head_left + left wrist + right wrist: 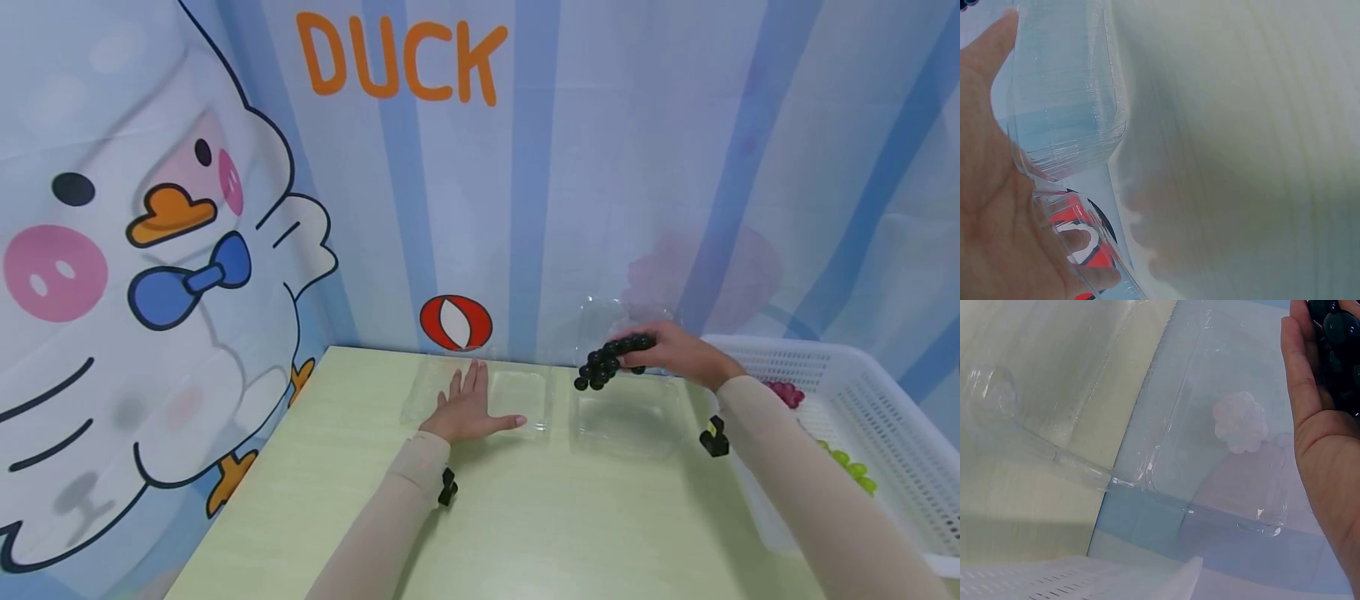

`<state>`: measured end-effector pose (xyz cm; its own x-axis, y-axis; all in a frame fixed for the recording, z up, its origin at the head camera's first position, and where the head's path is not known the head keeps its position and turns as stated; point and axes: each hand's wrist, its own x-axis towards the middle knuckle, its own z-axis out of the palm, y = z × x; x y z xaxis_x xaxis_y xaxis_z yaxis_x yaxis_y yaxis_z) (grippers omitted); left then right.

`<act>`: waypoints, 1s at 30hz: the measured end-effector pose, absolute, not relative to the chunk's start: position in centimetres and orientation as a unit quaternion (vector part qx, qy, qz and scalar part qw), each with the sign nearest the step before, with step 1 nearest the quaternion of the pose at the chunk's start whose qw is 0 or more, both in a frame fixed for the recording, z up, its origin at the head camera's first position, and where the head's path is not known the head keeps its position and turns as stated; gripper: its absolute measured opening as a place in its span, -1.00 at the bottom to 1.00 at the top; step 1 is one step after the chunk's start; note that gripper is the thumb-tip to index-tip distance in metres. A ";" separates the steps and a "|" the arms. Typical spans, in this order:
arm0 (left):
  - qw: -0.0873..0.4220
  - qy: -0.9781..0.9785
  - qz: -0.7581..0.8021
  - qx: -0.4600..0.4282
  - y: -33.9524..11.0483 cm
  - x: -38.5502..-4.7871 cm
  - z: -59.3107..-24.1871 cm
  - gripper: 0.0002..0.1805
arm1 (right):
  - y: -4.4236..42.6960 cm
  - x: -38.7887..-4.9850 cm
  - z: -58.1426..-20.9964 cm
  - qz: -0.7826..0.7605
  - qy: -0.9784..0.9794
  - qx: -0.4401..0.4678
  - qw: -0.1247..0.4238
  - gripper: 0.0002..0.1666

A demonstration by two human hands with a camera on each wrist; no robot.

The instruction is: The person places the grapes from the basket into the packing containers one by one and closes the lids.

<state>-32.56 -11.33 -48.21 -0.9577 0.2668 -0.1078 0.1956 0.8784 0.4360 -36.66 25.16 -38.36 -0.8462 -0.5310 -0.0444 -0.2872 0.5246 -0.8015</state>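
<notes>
A bunch of black grapes [600,364] is held in the right hand [686,357], raised above a clear plastic box [630,425]. The box stands open, its hinged lid [1235,494] upright against the backdrop. To its left lies another clear plastic box [521,392] on the table. The left hand [467,410] rests on that box, palm down, with straight spread fingers. In the left wrist view the palm [991,187] lies against the clear plastic. Some of the grapes [1341,331] show at the edge of the right wrist view, partly cut off.
A white perforated basket [855,375] stands at the right, under the right forearm. Inside it are red grapes [786,393] and green grapes [851,468], partly covered by the sleeve. A printed cloth backdrop [472,208] rises directly behind the pale table [525,517].
</notes>
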 end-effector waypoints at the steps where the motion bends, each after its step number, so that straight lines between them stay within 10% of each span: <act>1: 0.083 0.966 0.214 0.120 -11.3 -32.6 -48.2 0.38 | 25.0 -36.6 -38.3 -0.425 0.862 -0.237 0.143 -0.44; 30: 0.084 0.969 0.202 0.116 -11.4 -33.0 -48.5 0.40 | 21.5 -37.5 -39.6 -0.450 0.841 -0.251 0.165 -0.50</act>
